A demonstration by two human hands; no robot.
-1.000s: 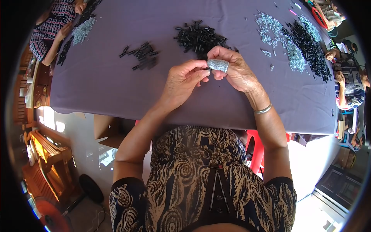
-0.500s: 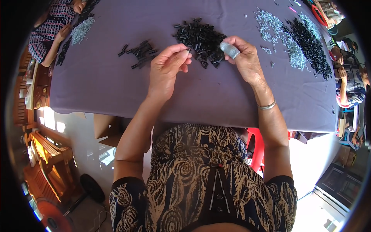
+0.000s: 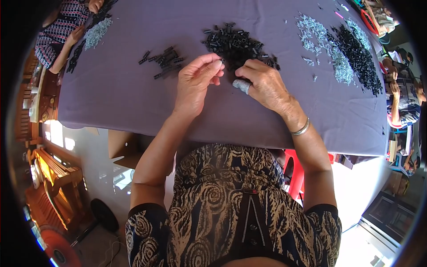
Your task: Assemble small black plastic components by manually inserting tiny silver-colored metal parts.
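My left hand (image 3: 195,84) rests on the purple tablecloth (image 3: 133,102), its fingertips pinched together at the near edge of a pile of small black tube-like parts (image 3: 233,44). Whether they grip a part is hidden. My right hand (image 3: 267,82), with a metal bangle at the wrist, lies curled just right of it at the same edge. A small grey glittery piece (image 3: 241,86) sticks out from under its thumb. A few longer black pieces (image 3: 163,61) lie in a loose row left of my left hand.
A heap of silvery parts (image 3: 324,46) and a band of black parts (image 3: 358,58) lie far right. Another person's hands work at a silvery heap (image 3: 97,32) far left. More people sit at the right edge. A red stool (image 3: 296,178) stands under the table's near edge.
One second ago both hands met around the grey piece near me. They then reached out to the black pile; since half a second ago my right hand drew back left with the grey piece.
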